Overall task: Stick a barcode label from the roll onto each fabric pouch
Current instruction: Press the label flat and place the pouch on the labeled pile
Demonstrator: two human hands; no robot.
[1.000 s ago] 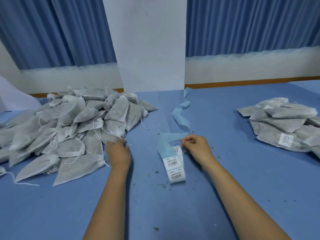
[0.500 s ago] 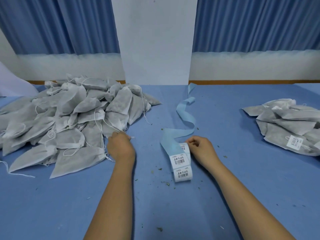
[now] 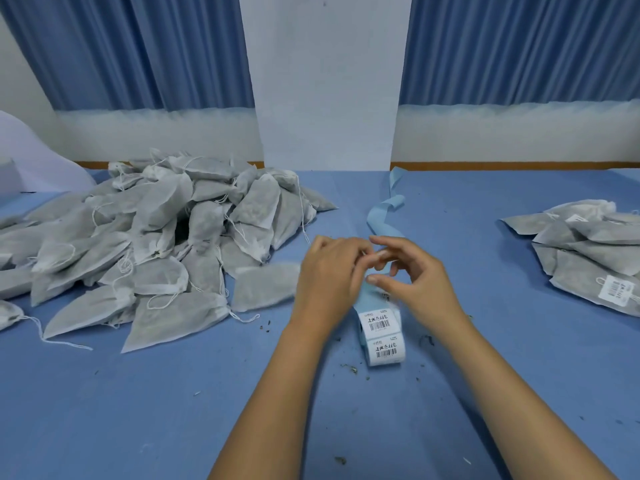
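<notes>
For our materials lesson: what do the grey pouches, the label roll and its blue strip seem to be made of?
Pouches: likely thin non-woven fabric, matt, dark filling showing faintly through. Label roll: white paper stickers, smooth, barcodes printed crisply. Blue strip: probably coated backing paper; it curls stiffly like ribbon, finish unclear.

Blue curtains, wht pillar, blue tbl
</notes>
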